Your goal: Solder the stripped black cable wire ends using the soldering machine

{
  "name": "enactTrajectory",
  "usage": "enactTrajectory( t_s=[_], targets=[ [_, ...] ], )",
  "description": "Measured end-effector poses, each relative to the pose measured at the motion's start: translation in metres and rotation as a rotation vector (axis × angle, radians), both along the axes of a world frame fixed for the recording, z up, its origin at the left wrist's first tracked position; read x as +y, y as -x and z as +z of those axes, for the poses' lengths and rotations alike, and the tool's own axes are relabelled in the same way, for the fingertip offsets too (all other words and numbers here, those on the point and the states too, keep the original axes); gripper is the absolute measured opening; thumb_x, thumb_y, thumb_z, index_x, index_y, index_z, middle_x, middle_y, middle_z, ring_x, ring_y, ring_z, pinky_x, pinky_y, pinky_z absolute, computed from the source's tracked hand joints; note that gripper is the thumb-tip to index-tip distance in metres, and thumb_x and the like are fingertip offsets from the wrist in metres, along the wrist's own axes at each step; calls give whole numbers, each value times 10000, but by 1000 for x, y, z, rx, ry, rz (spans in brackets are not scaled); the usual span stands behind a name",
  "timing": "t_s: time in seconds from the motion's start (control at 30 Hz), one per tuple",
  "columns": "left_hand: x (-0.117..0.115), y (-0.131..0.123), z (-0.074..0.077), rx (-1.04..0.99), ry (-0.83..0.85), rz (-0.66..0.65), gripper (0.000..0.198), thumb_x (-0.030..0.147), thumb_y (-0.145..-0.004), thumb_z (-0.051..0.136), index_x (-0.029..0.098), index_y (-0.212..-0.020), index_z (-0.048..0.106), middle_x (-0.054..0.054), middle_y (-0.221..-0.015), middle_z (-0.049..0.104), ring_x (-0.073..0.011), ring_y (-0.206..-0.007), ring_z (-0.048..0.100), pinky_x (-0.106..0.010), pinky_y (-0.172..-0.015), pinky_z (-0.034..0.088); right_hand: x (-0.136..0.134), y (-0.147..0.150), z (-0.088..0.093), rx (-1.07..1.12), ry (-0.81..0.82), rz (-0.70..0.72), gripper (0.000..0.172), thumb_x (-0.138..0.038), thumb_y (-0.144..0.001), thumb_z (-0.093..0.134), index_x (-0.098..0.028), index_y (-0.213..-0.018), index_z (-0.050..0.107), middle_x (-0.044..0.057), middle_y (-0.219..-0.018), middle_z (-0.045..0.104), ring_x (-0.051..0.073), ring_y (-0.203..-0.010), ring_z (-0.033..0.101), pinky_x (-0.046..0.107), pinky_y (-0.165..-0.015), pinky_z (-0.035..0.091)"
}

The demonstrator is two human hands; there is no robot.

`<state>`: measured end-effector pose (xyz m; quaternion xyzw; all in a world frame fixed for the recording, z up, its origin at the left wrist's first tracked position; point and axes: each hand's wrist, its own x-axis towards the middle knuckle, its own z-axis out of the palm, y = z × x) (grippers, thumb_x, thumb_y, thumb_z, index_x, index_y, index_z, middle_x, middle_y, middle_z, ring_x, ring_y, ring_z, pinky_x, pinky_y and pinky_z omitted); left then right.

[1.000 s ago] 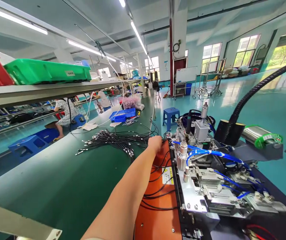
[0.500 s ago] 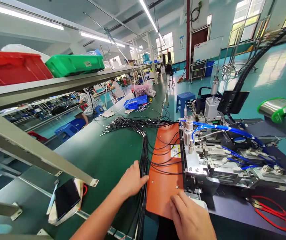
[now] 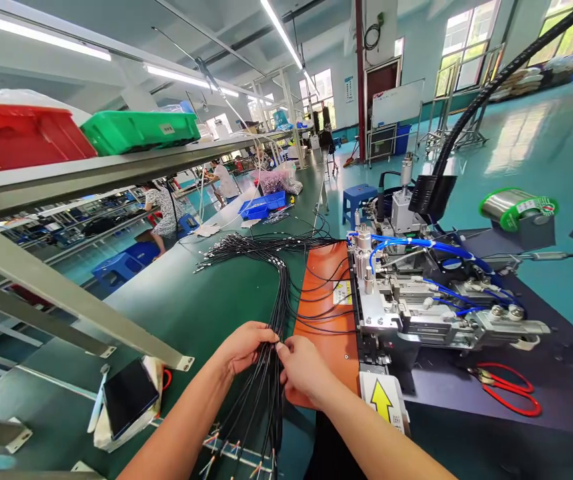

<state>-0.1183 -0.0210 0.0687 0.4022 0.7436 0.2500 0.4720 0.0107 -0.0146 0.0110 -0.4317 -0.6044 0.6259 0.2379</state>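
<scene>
A long bundle of thin black cables [image 3: 282, 287] runs down the green bench mat and over its front edge, where stripped coloured wire ends hang. My left hand [image 3: 249, 345] is closed around part of the bundle from the left side. From the right, my right hand [image 3: 300, 367] pinches at the same cables, its fingertips almost touching the left ones. Which strands each hand holds is hidden by the fingers. Several cables cross the orange plate [image 3: 323, 267] to the metal machine [image 3: 391, 300] on the right. The far cable ends [image 3: 221, 248] lie fanned out on the mat.
Red-handled scissors [image 3: 509, 387] lie right of the machine, with a solder wire spool [image 3: 516, 208] behind. A white box with a yellow arrow [image 3: 383, 400] stands near my right forearm. At left are a shelf post [image 3: 81, 293] and a phone [image 3: 132, 398]. Blue trays [image 3: 263, 205] sit farther back.
My right hand has moved left from the orange plate's front edge to the cables. My left hand has closed on the bundle, and the lower strands are spread out. The view has shifted slightly right.
</scene>
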Motion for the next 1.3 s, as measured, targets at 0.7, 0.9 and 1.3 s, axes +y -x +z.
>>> enactTrajectory(
  t_s=[0.7,0.9,1.3],
  targets=[
    [-27,4,12,-641,72,-74,287,246,-668,764,120,-896,644,-91,-886,699,-170,-672,664,-287,-595,554,11,-13,24,366,239,-117,114,-210,-857,557,-182,-762,500,-88,-489,463,58,-391,425,156,-362,279],
    [-35,2,4,-598,41,-44,379,270,-668,850,119,-947,644,-66,-839,698,-102,-601,596,-218,-548,497,10,-20,17,316,253,-122,228,-210,-759,727,-183,-702,508,-104,-457,464,55,-340,409,163,-323,304],
    [-48,-25,-9,-650,-39,65,458,235,-647,858,131,-1024,620,-72,-897,706,-165,-728,671,-275,-665,535,15,-45,22,268,381,-126,77,-101,-772,590,-167,-789,554,-59,-453,534,84,-335,464,165,-326,322]
  ],
)
